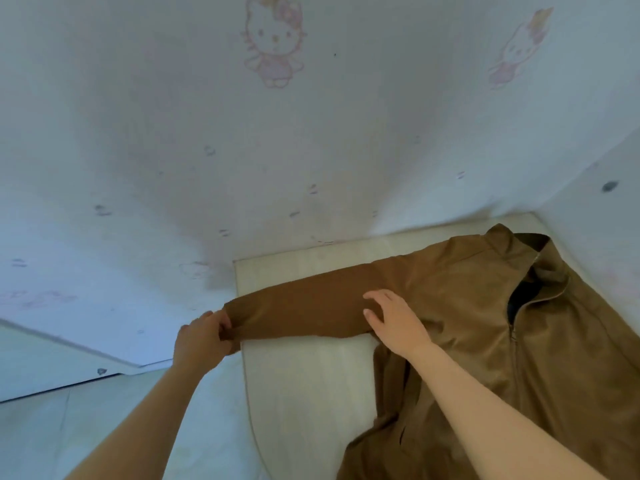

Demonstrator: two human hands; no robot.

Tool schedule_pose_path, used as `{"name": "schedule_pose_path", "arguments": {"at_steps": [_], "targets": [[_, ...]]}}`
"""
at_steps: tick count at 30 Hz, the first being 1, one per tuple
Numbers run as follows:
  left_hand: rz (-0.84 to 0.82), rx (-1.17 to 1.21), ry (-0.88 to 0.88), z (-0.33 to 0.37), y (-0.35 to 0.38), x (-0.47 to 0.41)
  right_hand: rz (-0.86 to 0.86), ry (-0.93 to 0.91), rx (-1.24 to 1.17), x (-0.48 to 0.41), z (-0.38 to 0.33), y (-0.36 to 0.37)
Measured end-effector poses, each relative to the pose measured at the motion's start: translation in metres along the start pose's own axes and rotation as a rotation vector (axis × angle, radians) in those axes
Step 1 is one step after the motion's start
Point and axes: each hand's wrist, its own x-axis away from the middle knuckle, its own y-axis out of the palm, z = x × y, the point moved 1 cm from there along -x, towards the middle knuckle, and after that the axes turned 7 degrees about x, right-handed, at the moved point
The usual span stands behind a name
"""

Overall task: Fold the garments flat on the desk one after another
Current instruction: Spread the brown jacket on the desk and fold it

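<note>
Brown jacket (485,323) is spread on the pale desk (304,375), its sleeve cuff gripped by the left hand (201,337) past the desk's edge, while the right hand (394,320) is pressed open-fingered on the sleeve.

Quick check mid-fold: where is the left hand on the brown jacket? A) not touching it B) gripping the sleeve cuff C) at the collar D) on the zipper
B: the left hand grips the cuff of the sleeve stretched out from the jacket, past the desk edge, while the right hand rests open near the shoulder.
</note>
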Motion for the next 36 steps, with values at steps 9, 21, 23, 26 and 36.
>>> {"name": "schedule_pose_path", "arguments": {"at_steps": [9,21,23,26,36], "targets": [[0.182,0.232,-0.222,-0.034,0.02,0.003,-0.384,-0.157,0.293,-0.063,-0.034,0.03],[0.532,0.383,0.046,0.005,-0.027,0.008,-0.132,-0.132,0.188,-0.132,-0.076,0.016],[0.587,0.382,0.043,-0.002,-0.025,0.009,0.223,-0.151,0.044,-0.13,-0.079,0.009],[0.784,0.639,-0.137,0.001,-0.015,0.007,0.285,-0.188,-0.185,-0.118,-0.078,0.017],[0.464,2.59,-0.704,-0.021,0.025,-0.014,-0.305,-0.079,0.302,-0.077,-0.028,0.055]]}}
